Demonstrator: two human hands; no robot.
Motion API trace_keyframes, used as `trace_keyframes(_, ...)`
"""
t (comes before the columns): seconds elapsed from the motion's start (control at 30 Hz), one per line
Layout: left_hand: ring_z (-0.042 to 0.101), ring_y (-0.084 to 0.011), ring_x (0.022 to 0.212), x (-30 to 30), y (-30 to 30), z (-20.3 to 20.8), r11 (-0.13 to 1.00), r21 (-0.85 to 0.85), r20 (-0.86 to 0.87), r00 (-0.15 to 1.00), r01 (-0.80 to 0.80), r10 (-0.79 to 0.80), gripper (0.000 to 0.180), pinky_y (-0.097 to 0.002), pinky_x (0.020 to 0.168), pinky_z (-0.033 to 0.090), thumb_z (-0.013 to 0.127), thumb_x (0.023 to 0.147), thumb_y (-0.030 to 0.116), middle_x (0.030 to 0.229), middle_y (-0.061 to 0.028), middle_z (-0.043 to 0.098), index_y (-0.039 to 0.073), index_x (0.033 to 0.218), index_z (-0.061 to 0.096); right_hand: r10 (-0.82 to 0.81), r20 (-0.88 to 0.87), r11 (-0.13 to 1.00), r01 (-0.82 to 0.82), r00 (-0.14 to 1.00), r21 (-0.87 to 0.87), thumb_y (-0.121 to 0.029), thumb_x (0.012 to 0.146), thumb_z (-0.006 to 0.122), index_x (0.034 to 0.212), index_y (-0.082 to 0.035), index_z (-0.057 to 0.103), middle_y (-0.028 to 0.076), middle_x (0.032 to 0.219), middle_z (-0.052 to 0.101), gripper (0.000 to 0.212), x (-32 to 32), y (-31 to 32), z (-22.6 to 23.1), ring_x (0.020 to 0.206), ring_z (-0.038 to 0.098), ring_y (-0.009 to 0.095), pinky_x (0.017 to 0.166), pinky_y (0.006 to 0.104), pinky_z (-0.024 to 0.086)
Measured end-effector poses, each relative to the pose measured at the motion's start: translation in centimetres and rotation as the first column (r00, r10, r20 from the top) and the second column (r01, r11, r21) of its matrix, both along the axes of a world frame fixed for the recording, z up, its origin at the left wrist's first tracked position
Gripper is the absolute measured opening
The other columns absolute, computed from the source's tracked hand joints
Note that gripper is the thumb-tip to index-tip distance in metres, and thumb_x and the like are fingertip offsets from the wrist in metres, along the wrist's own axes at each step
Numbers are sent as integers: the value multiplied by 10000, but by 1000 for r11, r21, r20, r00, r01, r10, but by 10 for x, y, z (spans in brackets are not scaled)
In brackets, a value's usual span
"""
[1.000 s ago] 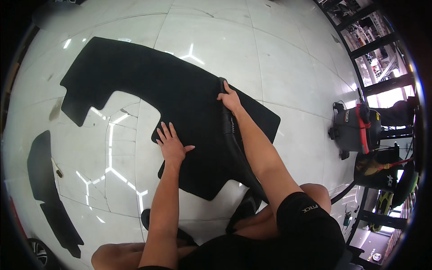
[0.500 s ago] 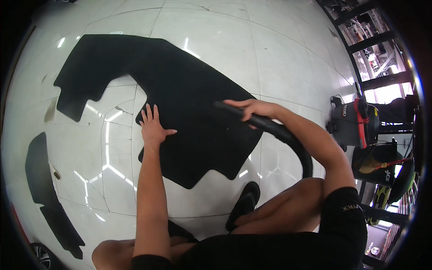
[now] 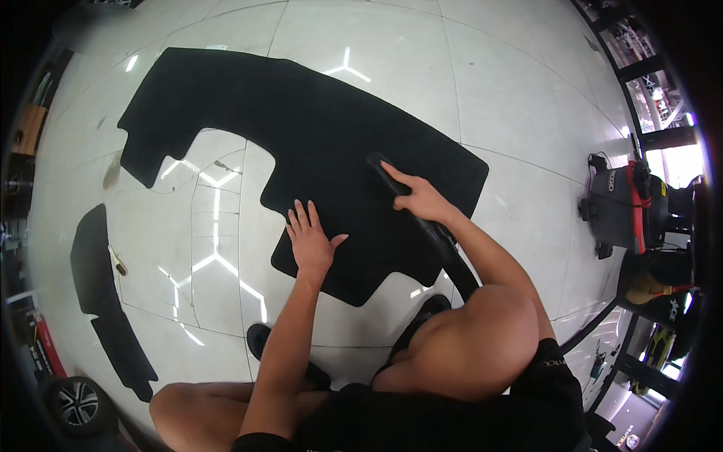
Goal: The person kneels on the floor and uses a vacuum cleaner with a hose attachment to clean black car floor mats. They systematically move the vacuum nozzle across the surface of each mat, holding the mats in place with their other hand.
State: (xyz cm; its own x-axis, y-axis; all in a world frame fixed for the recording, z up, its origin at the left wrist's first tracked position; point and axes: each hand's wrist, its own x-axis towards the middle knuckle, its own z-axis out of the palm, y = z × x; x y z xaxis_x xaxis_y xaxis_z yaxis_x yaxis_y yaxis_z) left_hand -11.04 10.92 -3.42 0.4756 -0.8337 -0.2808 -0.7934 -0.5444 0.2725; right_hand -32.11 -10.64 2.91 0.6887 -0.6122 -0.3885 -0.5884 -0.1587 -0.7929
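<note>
A large black car floor mat (image 3: 226, 90) with cut-out edges lies flat on the floor in front of me. My left hand (image 3: 310, 239) rests palm down on its near part, beside the inner cut-out, fingers stretched out. In my right hand (image 3: 422, 197) is a black vacuum hose (image 3: 440, 252), gripped near its end with the index finger laid along it. The nozzle tip meets the mat around its middle. From my grip the hose runs back toward my right knee, which hides part of it.
A narrower black mat (image 3: 94, 264) lies at the left, with a small brush-like object (image 3: 118, 262) beside it. A vacuum cleaner (image 3: 623, 207) stands at the right near shelving. A car wheel (image 3: 77, 403) shows lower left. The floor (image 3: 527, 90) is glossy pale tile.
The nozzle end has swung to point more away from me across the mat, and my right arm has drawn in closer. My left hand stays flat on the mat. The whole view has shifted.
</note>
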Motion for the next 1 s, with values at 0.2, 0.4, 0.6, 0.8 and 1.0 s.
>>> trace_keyframes(0.2, 173, -432, 1686, -9, -18, 15, 996, 54, 39, 996, 72, -74, 1360, -635, 1326, 253, 963, 744, 523, 1844, -184, 110, 65, 1758, 180, 8, -33, 996, -11, 999, -89, -175, 798, 750, 1695, -354, 441, 219, 1499, 677, 965, 17, 20, -54, 1267, 721, 378, 1135, 410, 524)
trace_keyframes(0.4, 94, -408, 1705, 4, -51, 21, 970, 170, -91, 983, 175, -161, 1533, -696, 1302, 286, 1043, 621, 449, 1867, -101, 37, 138, 1779, 87, 179, 138, 978, -162, 974, -129, -112, 825, 736, 1684, -240, 474, 159, 1582, 628, 907, 13, 9, -62, 1333, 701, 331, 1173, 390, 515)
trace_keyframes(0.6, 92, -405, 1706, 5, -54, 20, 952, 271, -77, 989, 145, -129, 1552, -695, 1291, 317, 1046, 613, 451, 1869, -100, 11, 144, 1781, 72, 216, -72, 973, -220, 974, -66, -195, 800, 741, 1689, -252, 469, 241, 1507, 655, 931, 34, 21, -49, 1357, 660, 418, 1165, 425, 519)
trace_keyframes(0.8, 103, -405, 1704, 1, -48, 16, 958, 245, -45, 989, 150, -144, 1550, -678, 1289, 338, 1039, 605, 469, 1868, -108, 4, 148, 1783, 84, 26, -127, 998, -18, 992, 68, -185, 808, 723, 1689, -249, 467, 255, 1440, 695, 920, 47, 8, -26, 1312, 691, 388, 1156, 427, 523)
trace_keyframes(1.0, 116, -440, 1695, -4, -62, 13, 969, 163, -76, 982, 186, -176, 1495, -683, 1291, 323, 1032, 606, 479, 1860, -155, 8, 167, 1780, 160, 122, 206, 992, -111, 971, -62, -127, 792, 738, 1692, -206, 462, 232, 1471, 695, 945, 43, 0, -77, 1299, 718, 338, 1142, 394, 529)
